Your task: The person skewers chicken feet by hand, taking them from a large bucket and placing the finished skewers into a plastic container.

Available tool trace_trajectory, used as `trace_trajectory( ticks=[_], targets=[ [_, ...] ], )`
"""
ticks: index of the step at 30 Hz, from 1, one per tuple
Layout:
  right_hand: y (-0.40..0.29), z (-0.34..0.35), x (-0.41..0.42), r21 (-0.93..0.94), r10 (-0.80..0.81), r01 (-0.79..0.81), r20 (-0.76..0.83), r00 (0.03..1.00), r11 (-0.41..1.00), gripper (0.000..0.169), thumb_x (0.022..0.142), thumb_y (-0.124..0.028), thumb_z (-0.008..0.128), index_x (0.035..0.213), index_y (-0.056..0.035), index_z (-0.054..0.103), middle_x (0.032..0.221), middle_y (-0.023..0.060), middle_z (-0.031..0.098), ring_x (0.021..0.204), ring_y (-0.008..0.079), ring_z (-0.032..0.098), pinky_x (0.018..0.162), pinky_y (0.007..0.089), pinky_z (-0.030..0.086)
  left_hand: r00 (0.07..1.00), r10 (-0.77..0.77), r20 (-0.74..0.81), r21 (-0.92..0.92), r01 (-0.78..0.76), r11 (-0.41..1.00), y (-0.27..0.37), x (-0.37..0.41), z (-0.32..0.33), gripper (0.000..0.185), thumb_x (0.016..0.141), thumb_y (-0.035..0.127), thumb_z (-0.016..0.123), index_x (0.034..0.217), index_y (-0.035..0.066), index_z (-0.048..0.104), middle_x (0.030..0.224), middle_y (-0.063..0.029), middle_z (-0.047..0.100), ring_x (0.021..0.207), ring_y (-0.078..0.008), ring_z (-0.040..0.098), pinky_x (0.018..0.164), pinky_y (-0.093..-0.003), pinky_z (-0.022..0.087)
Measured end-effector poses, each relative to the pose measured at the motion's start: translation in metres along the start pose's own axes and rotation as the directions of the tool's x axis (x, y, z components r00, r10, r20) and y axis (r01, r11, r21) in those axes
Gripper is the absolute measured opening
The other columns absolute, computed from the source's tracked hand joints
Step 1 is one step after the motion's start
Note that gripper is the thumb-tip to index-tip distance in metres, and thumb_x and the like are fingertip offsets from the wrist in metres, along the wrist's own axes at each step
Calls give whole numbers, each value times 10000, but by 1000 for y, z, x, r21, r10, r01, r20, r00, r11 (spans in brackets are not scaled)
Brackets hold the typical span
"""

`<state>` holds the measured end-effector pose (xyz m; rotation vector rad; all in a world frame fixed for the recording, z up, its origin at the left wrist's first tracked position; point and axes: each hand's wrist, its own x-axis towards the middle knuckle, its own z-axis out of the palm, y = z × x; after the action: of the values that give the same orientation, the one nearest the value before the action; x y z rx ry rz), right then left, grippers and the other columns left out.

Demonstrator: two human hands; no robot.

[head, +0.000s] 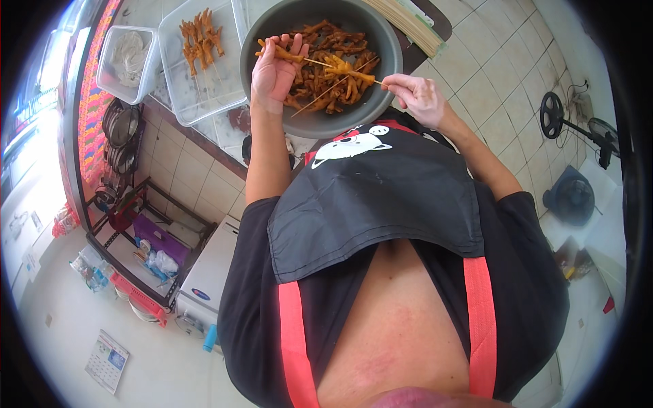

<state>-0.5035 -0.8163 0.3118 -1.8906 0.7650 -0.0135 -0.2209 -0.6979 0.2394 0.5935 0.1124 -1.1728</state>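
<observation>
My left hand (278,71) holds a brown-orange chicken foot (290,55) over the left side of a grey basin (251,56). My right hand (421,97), at the basin's right rim, pinches the end of a thin bamboo skewer (317,62). One chicken foot (359,75) is threaded on that skewer near my right fingers. The skewer's other end meets the foot in my left hand; whether it has pierced it I cannot tell. Below, a pile of chicken feet (311,81) fills the basin's middle. A second bamboo skewer (316,100) lies slanted across the pile.
Left of the basin, a clear plastic tray (224,104) holds several skewered chicken feet (201,41). Beside it stands a smaller plastic container (104,76) with a crumpled plastic bag (130,56). A bundle of bamboo skewers (408,25) lies at the basin's upper right.
</observation>
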Motion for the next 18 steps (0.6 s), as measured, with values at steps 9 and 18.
trace_trajectory(
  ticks=[9,18],
  targets=[
    [1,2,4,36,40,-41,12,999,999,234,946,-205,507,1053,-52,648,834,50,688,591,134,581,615,294,487,1000,3,18,21,-4,1000,-2,-1,3,201,1016,222,446,952,66,556,998,-83,606,1130,-330,571,1033,-543,417],
    [-1,29,9,179,58,-61,25,998,982,229,946,-215,509,1024,-48,646,668,49,624,599,121,583,604,284,471,993,116,21,-4,-116,993,-14,-2,4,180,1016,208,450,936,82,550,962,-72,601,1089,-286,592,1029,-504,420]
  ],
)
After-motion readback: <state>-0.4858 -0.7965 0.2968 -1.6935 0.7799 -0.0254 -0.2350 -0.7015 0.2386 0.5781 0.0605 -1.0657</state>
